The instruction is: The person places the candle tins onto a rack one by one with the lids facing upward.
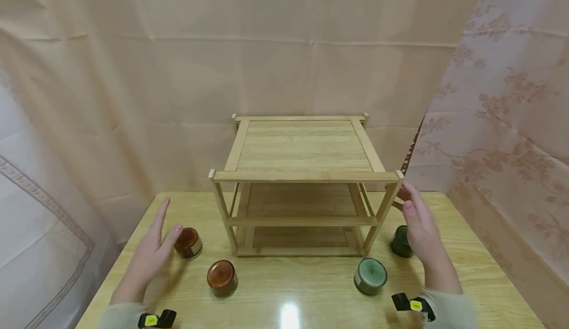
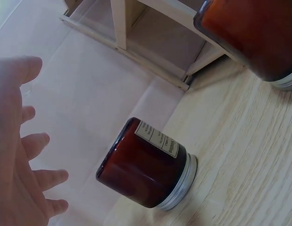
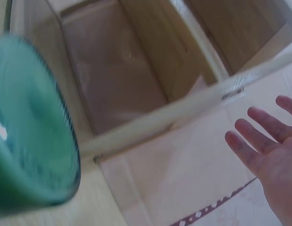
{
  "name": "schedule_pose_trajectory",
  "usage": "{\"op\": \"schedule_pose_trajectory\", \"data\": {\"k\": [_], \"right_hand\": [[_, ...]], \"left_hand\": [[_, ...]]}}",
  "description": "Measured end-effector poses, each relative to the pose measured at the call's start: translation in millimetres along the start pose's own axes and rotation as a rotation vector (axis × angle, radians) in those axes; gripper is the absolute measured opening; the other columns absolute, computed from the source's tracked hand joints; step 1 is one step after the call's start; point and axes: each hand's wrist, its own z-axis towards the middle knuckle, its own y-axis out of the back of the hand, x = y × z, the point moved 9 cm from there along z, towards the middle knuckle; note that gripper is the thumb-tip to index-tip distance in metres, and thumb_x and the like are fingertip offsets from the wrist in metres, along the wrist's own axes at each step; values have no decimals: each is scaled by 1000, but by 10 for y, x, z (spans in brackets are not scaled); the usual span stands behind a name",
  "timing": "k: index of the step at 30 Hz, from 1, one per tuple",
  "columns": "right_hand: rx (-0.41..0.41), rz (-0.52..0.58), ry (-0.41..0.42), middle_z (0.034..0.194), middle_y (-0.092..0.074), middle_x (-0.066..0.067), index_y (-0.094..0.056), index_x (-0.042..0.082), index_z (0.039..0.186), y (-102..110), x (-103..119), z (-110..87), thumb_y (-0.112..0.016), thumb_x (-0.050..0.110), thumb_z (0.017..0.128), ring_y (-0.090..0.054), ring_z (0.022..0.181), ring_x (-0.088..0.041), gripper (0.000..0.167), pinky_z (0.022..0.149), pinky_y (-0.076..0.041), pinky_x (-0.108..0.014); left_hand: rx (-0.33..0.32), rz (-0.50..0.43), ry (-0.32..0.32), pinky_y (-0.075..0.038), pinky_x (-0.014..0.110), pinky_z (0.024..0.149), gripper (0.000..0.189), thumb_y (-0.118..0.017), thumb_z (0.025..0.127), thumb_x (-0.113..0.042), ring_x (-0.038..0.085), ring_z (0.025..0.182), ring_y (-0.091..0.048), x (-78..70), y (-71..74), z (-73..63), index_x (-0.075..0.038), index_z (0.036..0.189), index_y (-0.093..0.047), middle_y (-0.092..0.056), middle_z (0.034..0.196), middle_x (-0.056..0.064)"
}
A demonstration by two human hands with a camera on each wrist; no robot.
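Observation:
My left hand (image 1: 151,250) hovers with fingers extended beside a brown glass candle jar (image 1: 188,243) at the left of the table. In the left wrist view the spread fingers stand apart from that labelled jar (image 2: 146,165). A second brown jar (image 1: 222,278) sits nearer the front. On the other side, my right hand (image 1: 422,225) is raised with its fingers spread beside the wooden rack (image 1: 306,177), its fingertips partly hidden behind the rack's right front post. Just left of it stands a dark green jar (image 1: 401,242), and a lighter green jar (image 1: 371,275) is in front.
The three-level rack stands at the back middle of the light wooden table (image 1: 284,289). Behind it hangs a beige cloth (image 1: 275,72), with a flowered curtain (image 1: 511,121) at the right and white fabric (image 1: 40,250) at the left.

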Motion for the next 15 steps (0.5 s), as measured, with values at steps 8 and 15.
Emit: {"op": "schedule_pose_trajectory", "data": {"k": [8,15], "right_hand": [[44,199,147,143,-62,-27,-45,-14,155,-111,228,40,-30,3,118,-61,136,-25,43,110,-51,-23],[80,325,144,140,-67,-22,-43,-22,149,-191,236,39,-26,-4,117,-69,129,-22,40,107,-55,-27]], "left_hand": [[-19,-32,39,-31,88,108,79,-58,115,-28,61,153,-33,92,-55,-7,-32,177,-9,-19,180,20],[-48,-68,14,-31,80,116,76,-58,115,-23,60,150,-39,123,-89,-15,-30,177,-14,-25,179,17]]}}
